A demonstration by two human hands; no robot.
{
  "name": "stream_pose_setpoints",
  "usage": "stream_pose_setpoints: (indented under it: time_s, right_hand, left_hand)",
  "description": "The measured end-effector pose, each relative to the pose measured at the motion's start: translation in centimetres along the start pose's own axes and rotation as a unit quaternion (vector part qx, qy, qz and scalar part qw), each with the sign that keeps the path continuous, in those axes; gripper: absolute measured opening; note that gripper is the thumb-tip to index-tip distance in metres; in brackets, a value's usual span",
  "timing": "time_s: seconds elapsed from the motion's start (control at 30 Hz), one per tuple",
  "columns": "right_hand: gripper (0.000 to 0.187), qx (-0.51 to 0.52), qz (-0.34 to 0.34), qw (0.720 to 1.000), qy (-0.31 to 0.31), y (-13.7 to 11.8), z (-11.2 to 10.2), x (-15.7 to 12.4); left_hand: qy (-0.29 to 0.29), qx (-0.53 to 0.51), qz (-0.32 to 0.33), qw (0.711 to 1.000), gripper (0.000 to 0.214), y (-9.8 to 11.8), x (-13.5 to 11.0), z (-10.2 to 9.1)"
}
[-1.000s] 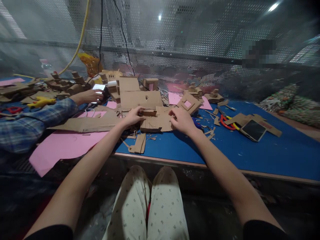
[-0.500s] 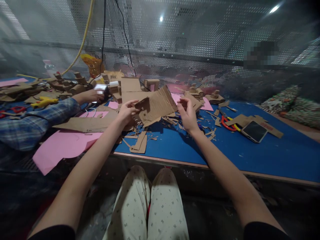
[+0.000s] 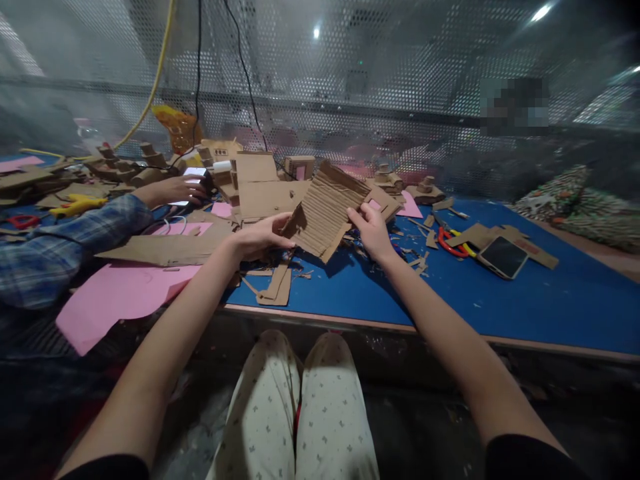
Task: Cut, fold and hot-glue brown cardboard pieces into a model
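Note:
A piece of corrugated cardboard [image 3: 325,210] with its ribbed side toward me is held up, tilted, above the blue table [image 3: 525,307]. My left hand [image 3: 260,237] grips its lower left edge with the fingers closed on it. My right hand [image 3: 367,230] holds its right edge, thumb on the ribbed face. Under it lie cardboard offcuts [image 3: 277,283] and small scraps.
A pink paper sheet [image 3: 120,293] hangs over the table's near left edge beside a long cardboard sheet [image 3: 170,250]. A person's plaid sleeve [image 3: 65,243] reaches to a lit phone [image 3: 193,175]. A dark phone [image 3: 503,257], red-handled scissors [image 3: 450,241] and cardboard models [image 3: 385,180] lie to the right. Perforated mesh stands behind.
The cardboard piece went from flat on the table to lifted and tilted up by my left hand, and now my right hand has taken hold of its right edge.

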State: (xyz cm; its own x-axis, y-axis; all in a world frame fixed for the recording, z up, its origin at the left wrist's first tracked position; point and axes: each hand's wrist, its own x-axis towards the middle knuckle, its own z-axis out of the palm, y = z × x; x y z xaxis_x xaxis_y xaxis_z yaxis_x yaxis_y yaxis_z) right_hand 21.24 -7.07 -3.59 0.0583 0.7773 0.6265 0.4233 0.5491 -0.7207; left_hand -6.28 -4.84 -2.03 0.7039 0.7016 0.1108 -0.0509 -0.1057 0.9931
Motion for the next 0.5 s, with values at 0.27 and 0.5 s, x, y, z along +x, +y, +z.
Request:
stream_pose_setpoints:
  time_s: [0.27, 0.5]
  right_hand:
    - [0.042, 0.026, -0.009, 0.999, -0.03, -1.5, -0.2, -0.2]
    - [0.041, 0.062, 0.016, 0.998, 0.01, -1.8, 0.2, -0.4]
  left_hand:
    - [-0.059, 0.017, -0.061, 0.996, 0.069, -0.3, 0.0, 0.1]
    - [0.006, 0.084, -0.056, 0.995, 0.059, -0.4, 0.4, 0.5]
